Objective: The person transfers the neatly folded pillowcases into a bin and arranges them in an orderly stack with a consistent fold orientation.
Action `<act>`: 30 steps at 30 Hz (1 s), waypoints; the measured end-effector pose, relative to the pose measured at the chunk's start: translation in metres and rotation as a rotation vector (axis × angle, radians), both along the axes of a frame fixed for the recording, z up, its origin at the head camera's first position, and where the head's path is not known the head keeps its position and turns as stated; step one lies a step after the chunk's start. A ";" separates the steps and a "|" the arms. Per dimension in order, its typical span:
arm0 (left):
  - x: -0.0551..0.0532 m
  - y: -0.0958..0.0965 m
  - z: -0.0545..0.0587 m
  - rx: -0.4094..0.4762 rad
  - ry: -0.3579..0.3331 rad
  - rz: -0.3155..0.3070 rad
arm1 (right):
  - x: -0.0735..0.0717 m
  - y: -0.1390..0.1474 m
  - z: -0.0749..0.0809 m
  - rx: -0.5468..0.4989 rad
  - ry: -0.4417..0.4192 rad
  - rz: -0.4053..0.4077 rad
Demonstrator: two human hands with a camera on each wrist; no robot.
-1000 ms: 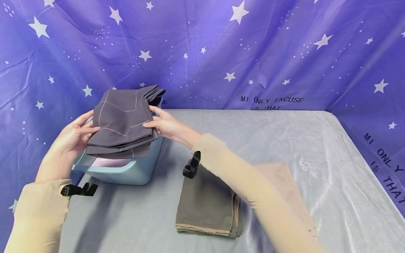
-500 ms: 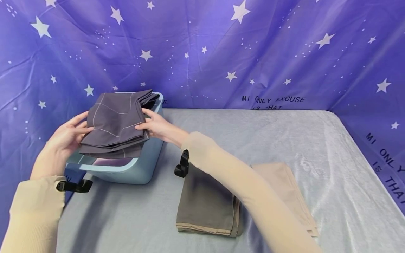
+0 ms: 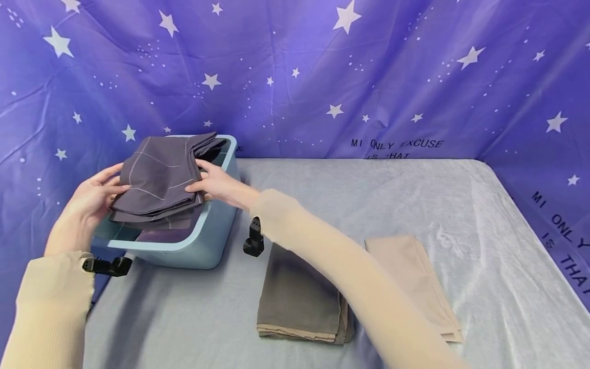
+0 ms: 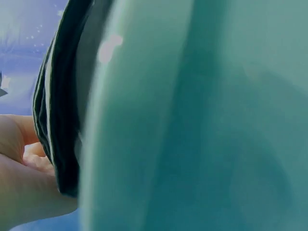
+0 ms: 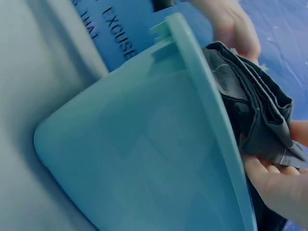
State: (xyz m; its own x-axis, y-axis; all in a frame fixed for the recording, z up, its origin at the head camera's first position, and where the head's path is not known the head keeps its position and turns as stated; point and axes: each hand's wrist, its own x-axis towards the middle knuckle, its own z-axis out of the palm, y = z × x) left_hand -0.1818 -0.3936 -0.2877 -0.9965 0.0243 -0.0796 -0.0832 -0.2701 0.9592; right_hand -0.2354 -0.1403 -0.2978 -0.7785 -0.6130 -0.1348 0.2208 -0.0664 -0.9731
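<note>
In the head view, a folded dark grey cloth with thin white lines is at the mouth of a light blue plastic bin. My left hand grips its left side, thumb on top. The right hand pinches the opposite side between thumb and fingers. From the right wrist, the cloth's stacked layers show just above the rim of the bin. The bin wall fills most of the left wrist view. Something purplish lies inside the bin, mostly covered.
A folded olive-brown cloth lies on the grey table cover, right of the bin. Beyond it is a folded beige cloth, partly behind the right sleeve. A purple star-patterned curtain hangs along the back and sides.
Both hands have moved left and slightly down with the dark grey cloth, bringing it lower over the bin. More of the bin's back rim shows. The olive-brown and beige cloths have stayed put.
</note>
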 end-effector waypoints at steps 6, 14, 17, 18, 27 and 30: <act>-0.013 -0.019 -0.029 -0.814 0.122 0.175 | 0.004 0.002 -0.008 0.456 0.664 -0.022; -0.015 -0.018 -0.044 -0.847 0.249 0.147 | 0.012 0.030 -0.009 0.436 0.829 -0.023; -0.004 0.007 -0.032 -0.852 0.283 0.119 | 0.013 0.041 -0.012 0.409 0.827 -0.016; 0.000 0.016 -0.028 -0.856 0.292 0.113 | 0.013 0.045 -0.013 0.405 0.826 -0.012; 0.020 0.078 -0.005 -0.738 0.387 -0.013 | 0.012 0.078 -0.026 0.295 0.780 0.054; 0.019 0.090 -0.007 -0.692 0.419 -0.047 | 0.012 0.090 -0.028 0.303 0.794 0.047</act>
State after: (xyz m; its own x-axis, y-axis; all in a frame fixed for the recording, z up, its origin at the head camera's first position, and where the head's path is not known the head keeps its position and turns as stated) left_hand -0.1627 -0.3038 -0.2948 -0.9461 0.1485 0.2877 0.3234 0.3909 0.8617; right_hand -0.2233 -0.0502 -0.3254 -0.6861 -0.6728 0.2768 -0.5389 0.2144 -0.8146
